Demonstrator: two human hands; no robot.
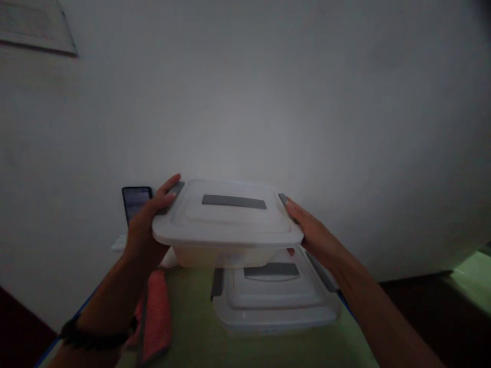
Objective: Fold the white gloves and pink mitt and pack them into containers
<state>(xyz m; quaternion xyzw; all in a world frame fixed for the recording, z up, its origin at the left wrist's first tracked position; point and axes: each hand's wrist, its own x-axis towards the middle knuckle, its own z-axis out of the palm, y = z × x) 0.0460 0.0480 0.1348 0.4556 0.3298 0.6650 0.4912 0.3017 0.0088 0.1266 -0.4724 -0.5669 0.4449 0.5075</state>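
Note:
A lidded plastic storage box [230, 225] with a white lid, grey side clips and a grey strip on top is held up between both hands. My left hand [148, 220] wraps round its left end, thumb on the grey clip. My right hand [310, 225] grips the right end, with the thumb near the clip there and the other fingers mostly hidden below. Beneath and slightly to the right, a second lidded box [276, 301] of the same kind rests on the green table [192, 327]. The held box covers part of its far side.
A red cloth [156, 314] with a grey edge lies on the table's left part. Behind my left hand, a phone [136, 200] leans near the wall [245, 102]. A framed panel [38, 25] hangs at upper left. The blue table edge [86, 301] shows at left.

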